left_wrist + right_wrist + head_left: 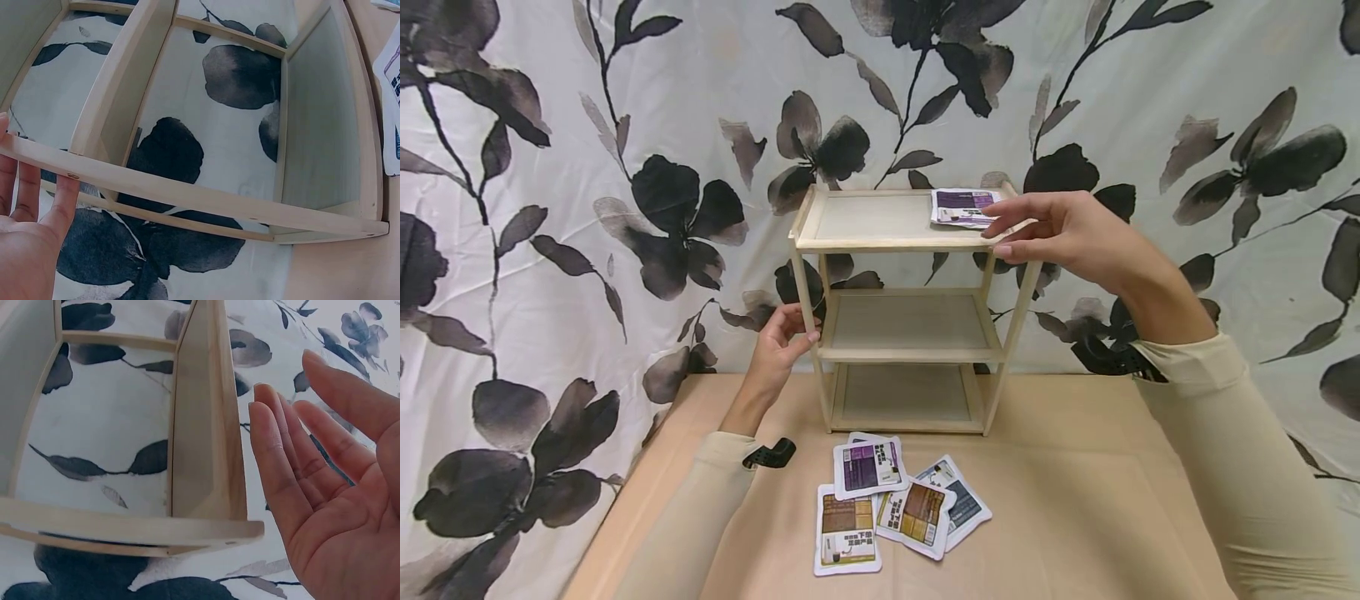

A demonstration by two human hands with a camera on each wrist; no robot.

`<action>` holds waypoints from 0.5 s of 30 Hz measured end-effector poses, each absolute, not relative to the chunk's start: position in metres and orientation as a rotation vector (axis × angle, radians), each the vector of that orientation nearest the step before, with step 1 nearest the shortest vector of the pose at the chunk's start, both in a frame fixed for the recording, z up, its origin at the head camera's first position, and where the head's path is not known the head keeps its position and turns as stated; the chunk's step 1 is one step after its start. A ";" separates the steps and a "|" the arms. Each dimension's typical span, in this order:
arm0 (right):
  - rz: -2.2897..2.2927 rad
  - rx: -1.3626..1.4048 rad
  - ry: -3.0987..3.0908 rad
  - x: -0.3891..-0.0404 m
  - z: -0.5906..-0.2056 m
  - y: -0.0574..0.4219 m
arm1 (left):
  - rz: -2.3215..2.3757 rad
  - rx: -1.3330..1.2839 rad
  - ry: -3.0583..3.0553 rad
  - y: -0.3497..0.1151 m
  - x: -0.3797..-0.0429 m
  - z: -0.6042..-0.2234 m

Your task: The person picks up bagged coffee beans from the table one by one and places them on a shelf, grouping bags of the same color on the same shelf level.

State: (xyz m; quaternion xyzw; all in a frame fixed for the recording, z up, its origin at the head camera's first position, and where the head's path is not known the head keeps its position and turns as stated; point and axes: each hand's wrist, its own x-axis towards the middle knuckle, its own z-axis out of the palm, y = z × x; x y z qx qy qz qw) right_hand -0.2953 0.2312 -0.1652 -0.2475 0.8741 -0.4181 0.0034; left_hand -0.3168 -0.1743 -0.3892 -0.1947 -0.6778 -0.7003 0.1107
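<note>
Front sachets [901, 508] on bench [1075, 500]: likely light, pliable, slick; pinch by edge. Left hand [778, 343]: fingers around rack post [802, 283]. Right hand [1071, 235]: fingers apart, empty.

A white fabric backdrop [865, 75], lightly creased and printed with large black, grey and brownish flowers, leaves and slender stems, spans the whole background. It shows behind the back edge and beyond the slanting left edge of a flat, plain, pale peach-tan surface [1090, 475], where soft shadows lie.
</note>
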 end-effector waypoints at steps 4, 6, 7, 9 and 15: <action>-1.320 -0.804 2.714 -0.287 -0.174 0.228 | -2.066 -0.573 -1.991 -0.174 -0.314 -0.385; -1.325 -0.837 2.680 -0.286 -0.181 0.227 | -2.060 -0.575 -1.988 -0.174 -0.314 -0.386; -1.322 -0.852 2.664 -0.286 -0.185 0.227 | -2.059 -0.578 -1.987 -0.174 -0.314 -0.386; -1.329 -0.877 2.621 -0.285 -0.193 0.226 | -2.054 -0.577 -1.990 -0.174 -0.314 -0.387; -1.314 -0.916 2.535 -0.280 -0.211 0.221 | -2.045 -0.581 -1.991 -0.174 -0.315 -0.390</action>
